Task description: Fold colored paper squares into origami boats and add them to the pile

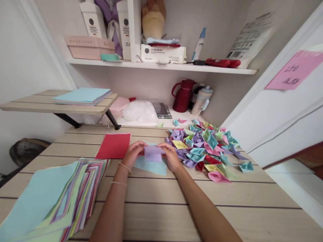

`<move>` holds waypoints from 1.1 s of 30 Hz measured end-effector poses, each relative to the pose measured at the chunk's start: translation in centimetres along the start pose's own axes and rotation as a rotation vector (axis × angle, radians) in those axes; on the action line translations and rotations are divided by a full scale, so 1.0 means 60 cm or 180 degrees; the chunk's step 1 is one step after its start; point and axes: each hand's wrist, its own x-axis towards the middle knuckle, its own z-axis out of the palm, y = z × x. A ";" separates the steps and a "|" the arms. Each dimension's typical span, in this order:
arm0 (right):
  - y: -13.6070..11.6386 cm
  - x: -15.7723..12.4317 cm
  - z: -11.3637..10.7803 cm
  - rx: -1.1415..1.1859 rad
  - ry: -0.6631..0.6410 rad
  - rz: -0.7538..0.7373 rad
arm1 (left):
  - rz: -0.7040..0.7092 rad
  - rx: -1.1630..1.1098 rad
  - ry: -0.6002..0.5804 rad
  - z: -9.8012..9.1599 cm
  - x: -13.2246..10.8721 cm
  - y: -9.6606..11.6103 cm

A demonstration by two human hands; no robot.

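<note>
Plain colour is displayed by the lilac rectangular paper piece (153, 155), the pale blue paper sheet (149, 167) and the dark red jug (180, 97). The red four-sided paper sheet (114, 147) is edged in pink. Lilac, turquoise, pink, yellow, green and red are mixed across the multicoloured folded paper shapes (197, 151). The pale wood-grained counter (156, 216) is striped with dark lines. The cream lidded cup (199, 103) is speckled with dark dots.

"What's on the slatted table (156, 215)?"
"Right, a heap of folded paper boats (196, 154); middle, a pale blue sheet (150, 167); left, a red sheet (113, 146) and a fanned paper stack (55, 198)."
</note>
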 end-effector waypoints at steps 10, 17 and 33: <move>0.001 -0.006 0.005 -0.0240 -0.0314 -0.0297 | -0.0047 -0.0093 0.0452 -0.013 0.014 -0.022; 0.005 -0.009 0.001 -0.0696 -0.0906 -0.0425 | -0.0086 -0.0221 0.0502 -0.020 0.015 -0.023; 0.007 -0.006 -0.011 -0.0607 -0.0812 -0.0335 | -0.0224 0.0029 0.0272 -0.002 -0.002 0.000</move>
